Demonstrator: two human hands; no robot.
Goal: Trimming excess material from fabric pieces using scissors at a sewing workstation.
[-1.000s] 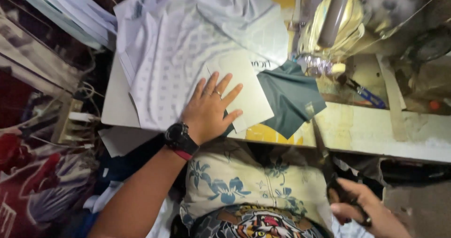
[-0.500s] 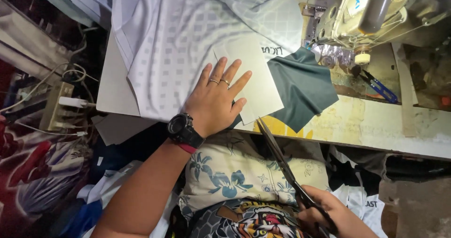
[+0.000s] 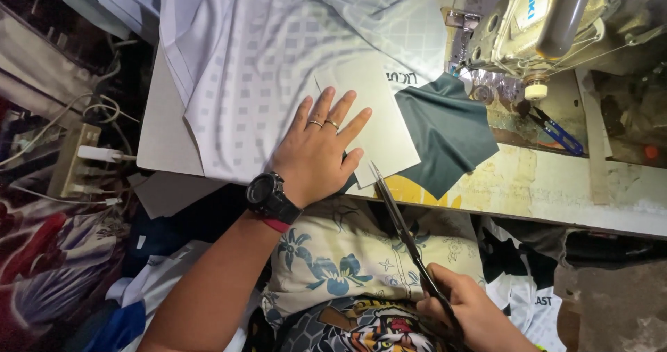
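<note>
On the tabletop (image 3: 542,185), the left hand (image 3: 316,154) is lying flat, fingers spread wide, pressing a stiff pale card (image 3: 372,126) onto smooth white fabric (image 3: 257,74) woven with faint squares. The right hand (image 3: 472,314), fingers curled tight around the handles, is gripping long steel scissors (image 3: 403,223) whose tips are touching the card's near edge. A dark green cloth piece (image 3: 445,133) is lying just beside it, a sewing machine (image 3: 542,26) crowding behind.
</note>
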